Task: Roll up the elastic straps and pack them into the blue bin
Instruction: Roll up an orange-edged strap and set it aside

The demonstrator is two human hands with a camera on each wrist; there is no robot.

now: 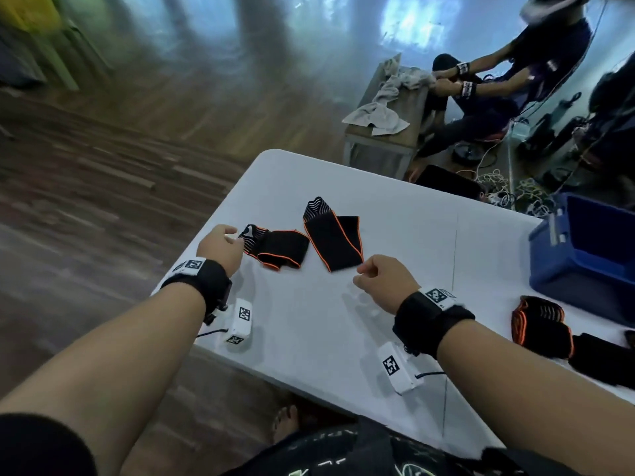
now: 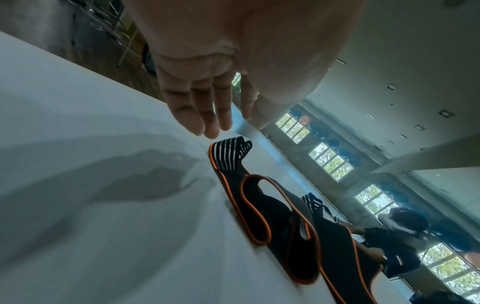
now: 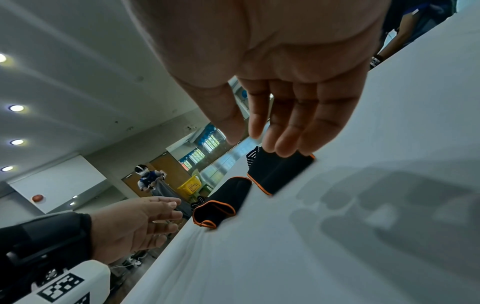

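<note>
Two hands over the white bench, both empty; left hand hovers at the bench's left edge, fingers loosely extended, just beside the striped end of the left strap, not touching it in the left wrist view; that strap is black with orange edging, folded over on itself, lying flat; second strap just right of it, also folded, striped end pointing away from the person, the two near each other but apart; right hand hangs just short of the second strap's near corner, fingers relaxed and slightly bent, thumb apart from them, gripping nothing; contact with the strap cannot be told from the right wrist view; further right, near the bench's front edge, more straps lie bunched in a pile, black with orange trim; blue bin sits at the right end of the bench, just behind that pile; what is in it cannot be told; beyond the bench another person sits at a small table with grey cloths on it.
</note>
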